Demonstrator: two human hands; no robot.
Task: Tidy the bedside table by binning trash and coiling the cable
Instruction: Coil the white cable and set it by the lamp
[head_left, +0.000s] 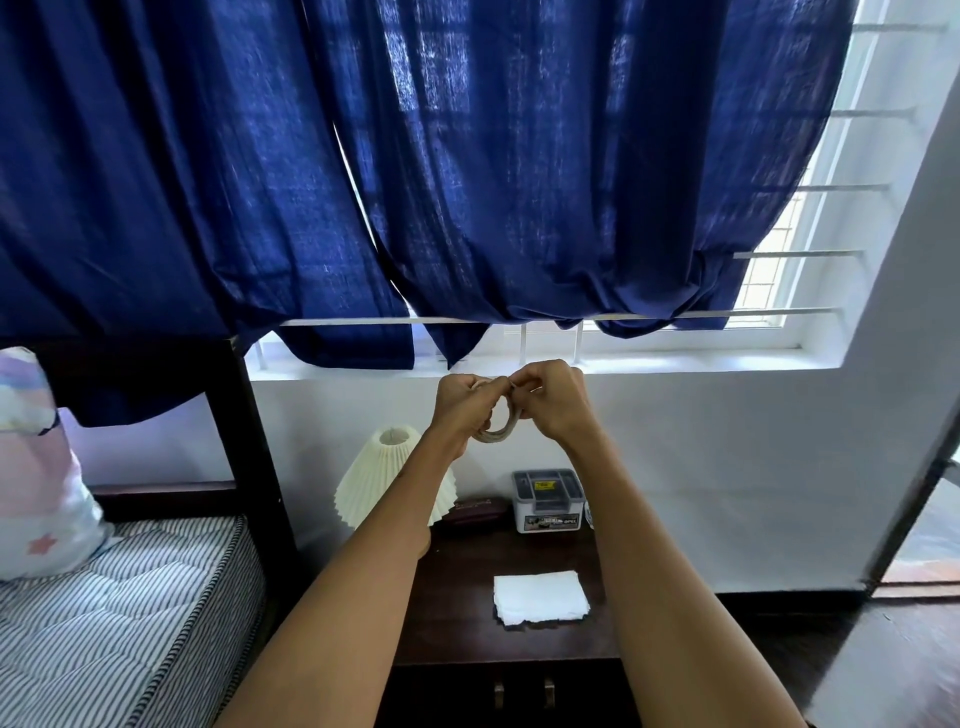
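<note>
Both my hands are raised above the dark wooden bedside table (457, 613), in front of the white wall under the window. My left hand (462, 402) grips a small coil of beige cable (500, 428), whose loops hang below its fingers. My right hand (553, 400) pinches the cable's end at the top of the coil, fingertips meeting those of the left hand. A folded white tissue (540, 597) lies flat on the table's right half.
A cream pleated lamp shade (384, 478) stands at the table's back left, a dark pouch (478, 509) and a grey lidded plastic box (546, 501) behind. A bed with striped mattress (114, 613) and pillow (36, 483) lies left. Blue curtains (415, 171) hang above.
</note>
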